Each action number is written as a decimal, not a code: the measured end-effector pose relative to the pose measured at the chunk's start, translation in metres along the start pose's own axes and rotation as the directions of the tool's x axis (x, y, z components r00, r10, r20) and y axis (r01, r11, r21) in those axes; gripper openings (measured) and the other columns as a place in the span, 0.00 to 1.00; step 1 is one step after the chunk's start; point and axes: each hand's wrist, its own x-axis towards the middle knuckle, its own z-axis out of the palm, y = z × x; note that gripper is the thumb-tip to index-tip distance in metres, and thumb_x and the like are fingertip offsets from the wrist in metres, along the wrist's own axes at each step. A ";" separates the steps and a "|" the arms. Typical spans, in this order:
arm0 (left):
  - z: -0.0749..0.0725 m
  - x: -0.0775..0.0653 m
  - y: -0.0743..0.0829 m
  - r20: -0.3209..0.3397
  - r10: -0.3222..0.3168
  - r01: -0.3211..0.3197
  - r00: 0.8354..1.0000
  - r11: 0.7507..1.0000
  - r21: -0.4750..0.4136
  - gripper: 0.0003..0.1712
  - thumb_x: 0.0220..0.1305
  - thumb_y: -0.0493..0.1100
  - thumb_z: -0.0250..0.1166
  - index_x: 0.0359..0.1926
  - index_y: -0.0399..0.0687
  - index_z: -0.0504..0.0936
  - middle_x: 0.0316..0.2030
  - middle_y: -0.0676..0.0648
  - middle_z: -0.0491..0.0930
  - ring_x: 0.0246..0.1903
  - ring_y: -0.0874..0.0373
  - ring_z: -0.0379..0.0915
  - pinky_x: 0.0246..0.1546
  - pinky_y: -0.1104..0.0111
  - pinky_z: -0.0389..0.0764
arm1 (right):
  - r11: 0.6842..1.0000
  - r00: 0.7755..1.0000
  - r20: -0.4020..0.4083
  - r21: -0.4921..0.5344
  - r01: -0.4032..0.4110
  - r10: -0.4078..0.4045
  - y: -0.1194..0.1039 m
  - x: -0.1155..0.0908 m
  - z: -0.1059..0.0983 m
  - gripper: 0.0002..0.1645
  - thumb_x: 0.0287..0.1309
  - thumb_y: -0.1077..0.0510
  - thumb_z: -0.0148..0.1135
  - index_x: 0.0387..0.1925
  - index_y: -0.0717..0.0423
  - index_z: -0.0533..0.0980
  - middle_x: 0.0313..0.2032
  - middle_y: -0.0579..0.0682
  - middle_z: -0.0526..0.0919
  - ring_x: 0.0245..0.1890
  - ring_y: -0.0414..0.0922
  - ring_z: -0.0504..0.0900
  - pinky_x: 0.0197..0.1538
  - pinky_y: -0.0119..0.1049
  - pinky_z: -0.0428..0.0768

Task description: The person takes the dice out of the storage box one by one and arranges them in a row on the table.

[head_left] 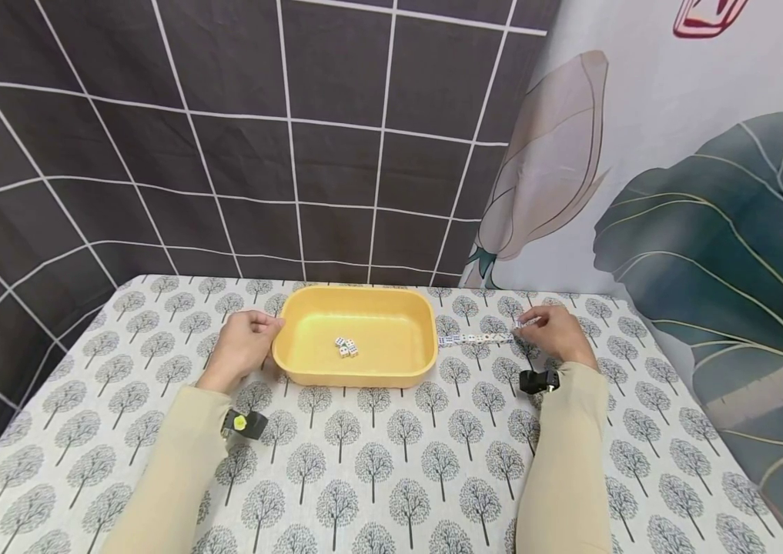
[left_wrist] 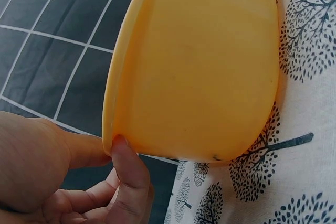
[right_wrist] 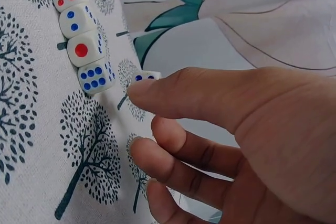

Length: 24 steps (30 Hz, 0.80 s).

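A yellow plastic basin (head_left: 356,378) stands on the table with several white dice (head_left: 346,348) loosely grouped inside it. My left hand (head_left: 242,344) pinches the basin's left rim between thumb and finger; the left wrist view shows the rim gripped at its corner. Right of the basin, a line of dice (head_left: 474,338) with red and blue dots runs along the tablecloth. At the line's right end is my right hand (head_left: 554,332). It pinches one blue-dotted die (right_wrist: 145,75), partly covered by the thumb, apart from the row's last die (right_wrist: 95,77). The right index finger is hidden.
A tree-print tablecloth (head_left: 373,465) covers the table. Behind the table hangs a dark cloth with a white grid (head_left: 336,161), and to the right a curtain with a flower and leaf print (head_left: 717,231). A small black camera sits on each wrist.
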 end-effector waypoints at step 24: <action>0.001 0.000 -0.001 -0.004 0.011 -0.011 1.000 1.000 -0.004 0.20 0.77 0.45 0.56 0.56 0.32 0.76 0.46 0.39 0.79 0.35 0.57 0.76 0.36 0.68 0.86 | 0.999 0.998 0.053 -0.046 -0.013 0.015 0.003 0.004 0.006 0.18 0.62 0.57 0.64 0.53 0.58 0.82 0.55 0.68 0.77 0.45 0.56 0.80 0.42 0.43 0.81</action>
